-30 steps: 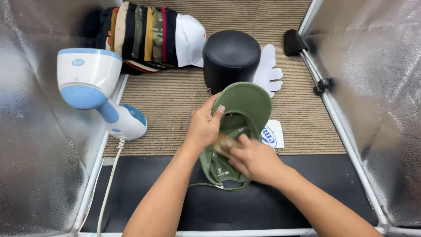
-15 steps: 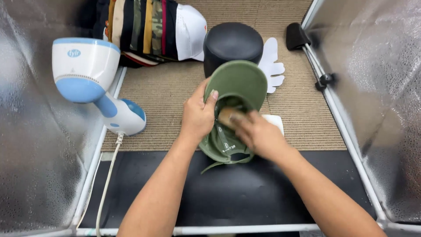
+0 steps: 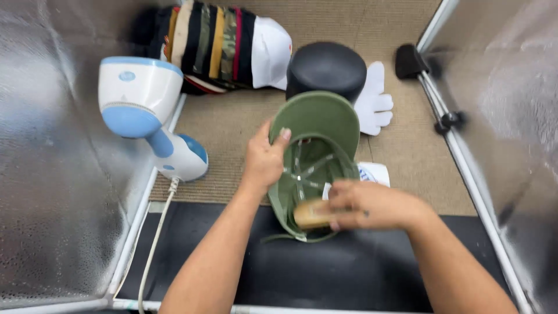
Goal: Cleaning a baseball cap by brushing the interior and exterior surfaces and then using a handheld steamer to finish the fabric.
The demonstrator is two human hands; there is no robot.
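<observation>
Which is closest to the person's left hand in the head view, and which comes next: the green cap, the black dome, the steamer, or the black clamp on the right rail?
From the left hand:
1. Green cap, held at its brim, thumb on the edge.
2. Black dome, just beyond the cap, up and right.
3. Steamer, off to the left; nearly level with the dome, hard to rank.
4. Black clamp, far right on the rail.

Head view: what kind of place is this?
Likely a small cap-cleaning or photo-prep booth: silvery reflective walls, a handheld steamer, and a row of stacked caps. The left hand steadies a green cap while the right hand works inside.
</observation>
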